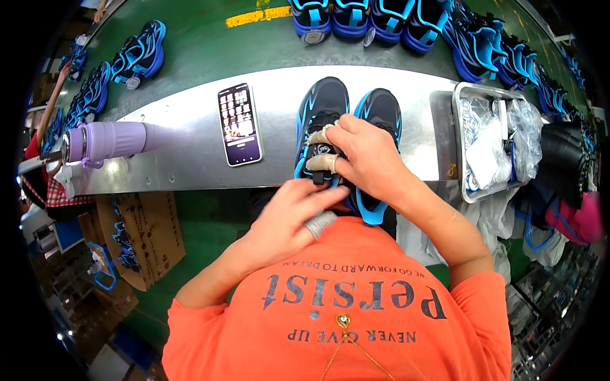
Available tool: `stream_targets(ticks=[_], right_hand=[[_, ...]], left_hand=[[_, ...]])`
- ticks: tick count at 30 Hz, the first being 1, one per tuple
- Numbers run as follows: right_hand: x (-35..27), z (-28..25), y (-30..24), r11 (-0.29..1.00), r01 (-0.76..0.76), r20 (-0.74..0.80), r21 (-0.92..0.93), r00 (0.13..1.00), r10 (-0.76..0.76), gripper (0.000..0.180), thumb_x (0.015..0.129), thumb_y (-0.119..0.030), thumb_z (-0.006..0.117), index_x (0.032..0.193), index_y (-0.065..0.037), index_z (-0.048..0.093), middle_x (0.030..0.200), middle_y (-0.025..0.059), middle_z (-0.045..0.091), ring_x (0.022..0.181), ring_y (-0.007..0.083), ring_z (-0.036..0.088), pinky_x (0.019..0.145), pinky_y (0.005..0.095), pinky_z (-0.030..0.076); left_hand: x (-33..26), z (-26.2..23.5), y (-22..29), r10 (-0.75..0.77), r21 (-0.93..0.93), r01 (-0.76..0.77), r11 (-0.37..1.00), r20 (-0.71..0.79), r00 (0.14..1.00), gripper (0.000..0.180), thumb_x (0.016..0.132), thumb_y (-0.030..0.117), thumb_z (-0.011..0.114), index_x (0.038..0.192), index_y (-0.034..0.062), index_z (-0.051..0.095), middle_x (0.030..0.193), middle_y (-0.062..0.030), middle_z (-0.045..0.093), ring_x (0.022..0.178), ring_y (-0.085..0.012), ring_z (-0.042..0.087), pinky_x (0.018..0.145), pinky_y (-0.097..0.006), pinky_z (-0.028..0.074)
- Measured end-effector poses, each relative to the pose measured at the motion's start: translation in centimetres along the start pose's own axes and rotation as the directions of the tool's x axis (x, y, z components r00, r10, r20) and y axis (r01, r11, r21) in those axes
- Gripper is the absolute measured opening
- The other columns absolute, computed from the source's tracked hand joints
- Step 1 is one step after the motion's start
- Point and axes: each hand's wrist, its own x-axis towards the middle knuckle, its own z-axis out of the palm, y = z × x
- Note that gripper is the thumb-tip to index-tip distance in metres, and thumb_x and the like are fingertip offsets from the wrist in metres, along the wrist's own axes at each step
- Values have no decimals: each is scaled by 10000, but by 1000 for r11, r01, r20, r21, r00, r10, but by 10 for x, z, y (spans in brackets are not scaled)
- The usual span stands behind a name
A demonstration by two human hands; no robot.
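A pair of black and blue sneakers stands in front of me, toes pointing away: a left sneaker [327, 94] and a right sneaker [382, 109]. My right hand [372, 155] reaches across to the left sneaker, with pale cloth covers on its fingers. Its thumb and finger close around a round black dial [323, 149] on that sneaker's tongue. At the collar of the same sneaker is my left hand [295, 219], smeared by motion, with a grey wrap on one finger. Whether its fingers grip the sneaker is unclear.
A lit phone [240, 124] and a lilac bottle [111, 140] lie on the metal bench [190, 149] at left. At right is a metal tray [467, 193] of plastic-wrapped parts. More sneakers [352, 19] line the green surface [210, 47] beyond. An open carton [152, 232] sits below left.
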Motion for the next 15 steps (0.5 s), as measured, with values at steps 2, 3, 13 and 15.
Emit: stream_targets(ticks=[2,3,13,15], right_hand=[[-1,5,1,999,-19,-7,-38,1000,19,247,773,-233,748,981,-112,693,829,93,567,788,303,608,678,413,501],[0,2,1,999,-26,3,-21,1000,26,251,777,-223,752,1001,-118,706,820,92,568,775,297,599,679,402,497],[20,-85,68,941,-226,-228,251,931,284,221,925,-196,680,1096,-60,711,830,62,608,736,131,553,698,284,472],[32,-85,80,967,-206,-258,150,936,239,243,916,-211,689,1118,-77,706,834,73,606,735,157,552,710,299,476]], left_hand=[[12,6,7,51,100,-68,993,164,985,434,930,256,591,1358,187,570,1319,-288,452,1178,-457,475,1008,-522,414],[23,15,11,-2,178,-26,984,155,988,393,947,300,565,1317,168,593,1244,-294,504,1113,-448,526,951,-517,450],[81,-111,-34,30,62,-7,998,-381,924,258,926,159,463,896,-40,624,726,-204,636,635,-371,588,603,-469,462],[97,-146,-37,-149,26,177,984,-423,894,293,929,179,446,913,-48,630,740,-217,621,671,-371,592,636,-470,453]])
